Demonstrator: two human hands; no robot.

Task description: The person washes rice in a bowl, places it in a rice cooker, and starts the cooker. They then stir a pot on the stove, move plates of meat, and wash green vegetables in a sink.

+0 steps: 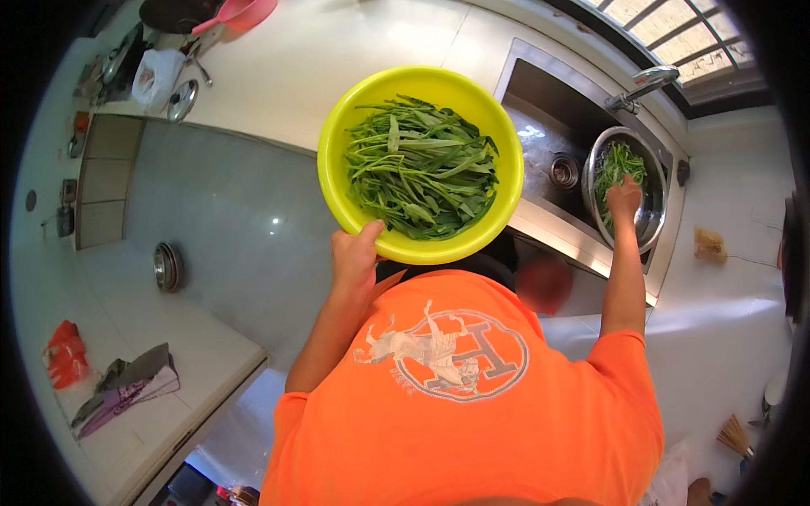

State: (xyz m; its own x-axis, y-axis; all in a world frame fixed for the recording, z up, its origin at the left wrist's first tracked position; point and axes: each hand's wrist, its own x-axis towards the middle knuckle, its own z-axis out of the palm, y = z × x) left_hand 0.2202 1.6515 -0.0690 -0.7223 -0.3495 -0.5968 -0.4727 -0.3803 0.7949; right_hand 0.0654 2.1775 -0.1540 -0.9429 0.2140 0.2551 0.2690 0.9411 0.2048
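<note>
My left hand (354,259) grips the near-left rim of a yellow-green plastic basin (508,152), thumb over the edge. Long-stemmed leafy greens (424,171), which look like water spinach, lie heaped inside it. The basin is held in front of my body, partly over the counter edge. To the right, my right hand (624,199) reaches into a stainless steel bowl (655,218) and closes on more leafy greens (617,166); its fingertips are partly hidden among the stems. That bowl rests at the right end of the sink (538,117), tilted in this view.
A chrome faucet (642,88) stands behind the sink, near its drain strainer (564,171). A pink dipper (243,14), a glass lid (183,100) and a white plastic bag (155,79) sit on the left counter. Nested metal bowls (167,267) and folded cloths (136,382) are further left.
</note>
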